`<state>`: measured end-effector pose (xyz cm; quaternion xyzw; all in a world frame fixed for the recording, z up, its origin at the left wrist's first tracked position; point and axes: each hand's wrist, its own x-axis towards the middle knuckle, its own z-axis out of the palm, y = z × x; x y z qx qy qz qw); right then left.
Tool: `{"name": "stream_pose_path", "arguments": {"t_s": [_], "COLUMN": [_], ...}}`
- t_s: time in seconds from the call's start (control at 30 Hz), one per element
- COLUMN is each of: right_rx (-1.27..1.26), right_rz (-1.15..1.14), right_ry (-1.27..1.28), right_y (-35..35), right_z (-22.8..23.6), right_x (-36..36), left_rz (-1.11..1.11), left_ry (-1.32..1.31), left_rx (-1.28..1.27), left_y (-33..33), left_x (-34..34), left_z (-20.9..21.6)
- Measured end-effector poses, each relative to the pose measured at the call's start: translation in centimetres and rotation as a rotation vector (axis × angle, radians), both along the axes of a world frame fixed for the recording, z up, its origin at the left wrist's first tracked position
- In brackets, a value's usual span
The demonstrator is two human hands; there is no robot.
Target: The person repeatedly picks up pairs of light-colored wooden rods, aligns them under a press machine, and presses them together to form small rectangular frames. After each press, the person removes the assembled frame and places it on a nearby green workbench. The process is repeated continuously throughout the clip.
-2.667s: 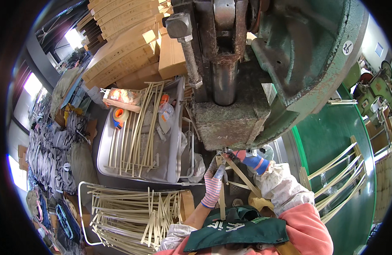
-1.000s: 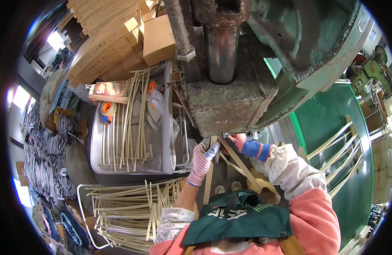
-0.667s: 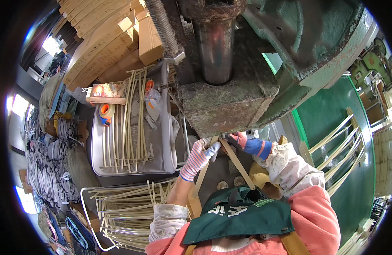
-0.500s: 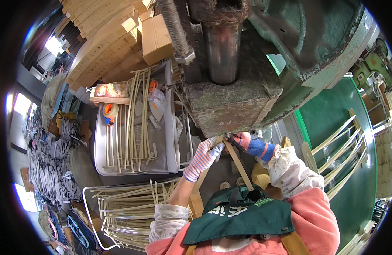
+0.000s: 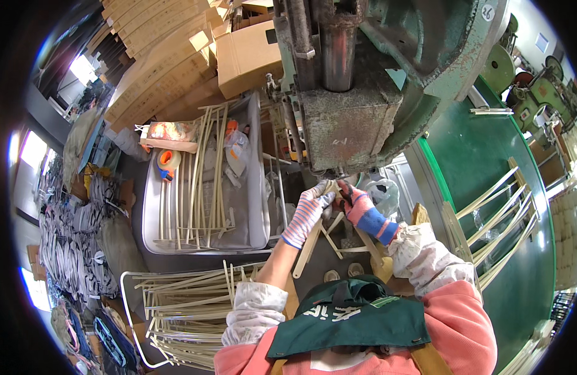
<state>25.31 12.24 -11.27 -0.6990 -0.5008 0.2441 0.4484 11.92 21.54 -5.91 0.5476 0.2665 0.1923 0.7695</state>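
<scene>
My left hand [image 5: 306,211], in a striped pale glove, is closed on the upper end of a beige flat slat [image 5: 307,251] that hangs down toward me. Close beside it, my right hand [image 5: 361,211], in a red-and-blue glove with dark fingertips, pinches near the top of a second beige slat [image 5: 368,242]. The two slats spread downward in an inverted V; whether they are joined at the top is hidden by my fingers. Both hands are just below and in front of the heavy metal block [image 5: 345,128] of a green press [image 5: 420,62].
To the left, a grey tray [image 5: 254,231] holds beige rods, a tape dispenser [image 5: 168,162] and a box. Below it, a white wire frame [image 5: 129,300] carries many slats. On the right, a green table [image 5: 520,300] bears more slats [image 5: 498,231]. Cardboard boxes [image 5: 248,59] stand behind.
The view has shifted, with the press block now higher and smaller in it. My hands have come away from the block's underside, and the slats' tops show between them.
</scene>
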Motion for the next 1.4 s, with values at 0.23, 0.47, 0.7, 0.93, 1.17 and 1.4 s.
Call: {"name": "stream_pose_path", "arguments": {"t_s": [0.23,0.47,0.7,0.93,1.17,1.4], "right_rx": [0.006,-0.157,-0.272,-0.302,-0.343,-0.276], "right_rz": [-0.023,-0.018,-0.039,0.108,0.125,0.137], "right_ry": [-0.064,0.627,0.384,0.292,0.248,0.281], "right_y": [-2.8,-7.5,-6.8,-6.9,-6.3,-6.5], "right_z": [0.8,2.9,3.7,6.6,6.1,6.9], "right_x": [0.2,1.8,3.7,4.6,5.5,6.4], "left_rz": [0.145,0.054,-0.041,-0.074,-0.065,-0.145], "left_ry": [0.186,0.014,0.317,0.274,0.266,0.185], "left_rx": [0.820,-0.088,-0.013,-0.030,-0.035,-0.068], "left_y": [-1.9,-5.2,-2.0,-1.6,-1.5,-0.3], "left_x": [-2.8,-9.3,-10.0,-10.2,-10.1,-10.5], "left_z": [-3.5,-1.2,3.5,3.7,3.7,4.9]}}
